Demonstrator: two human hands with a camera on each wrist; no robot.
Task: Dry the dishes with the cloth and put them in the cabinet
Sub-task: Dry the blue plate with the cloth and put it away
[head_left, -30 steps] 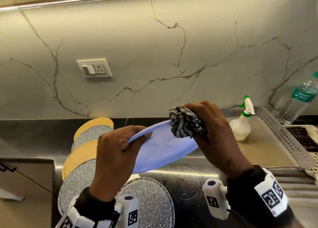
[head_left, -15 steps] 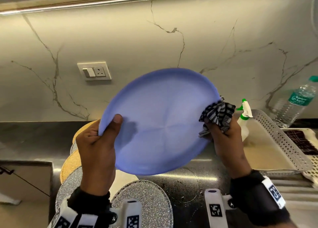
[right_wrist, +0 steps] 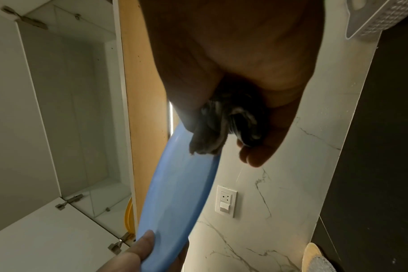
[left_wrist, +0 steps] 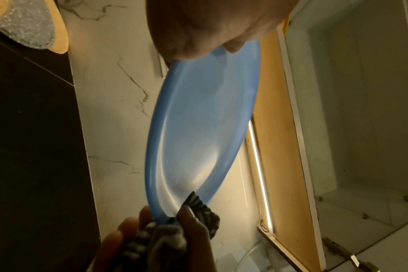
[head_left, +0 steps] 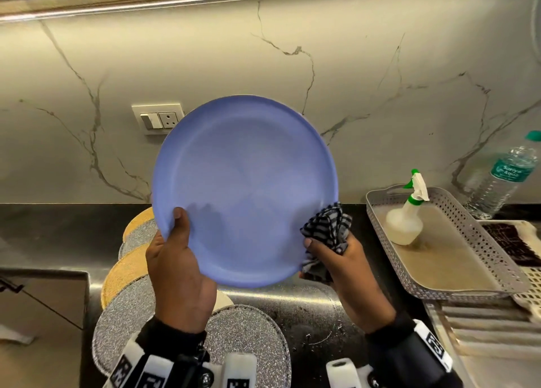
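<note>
Blue plate [head_left: 246,188] held upright, striped cloth [head_left: 326,235] bunched at its lower-right rim

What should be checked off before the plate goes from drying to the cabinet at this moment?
1. Left hand grips the blue plate at its rim, thumb on the face: ok.
2. Right hand holds the striped cloth against the plate's lower right edge: ok.
3. Plate fully dry: cannot tell.
4. Plate held up off the countertop and the glitter mats: ok.
5. Cabinet open, with room on its shelf: ok, in the right wrist view.
6. Cloth released before stowing: not ok.
</note>
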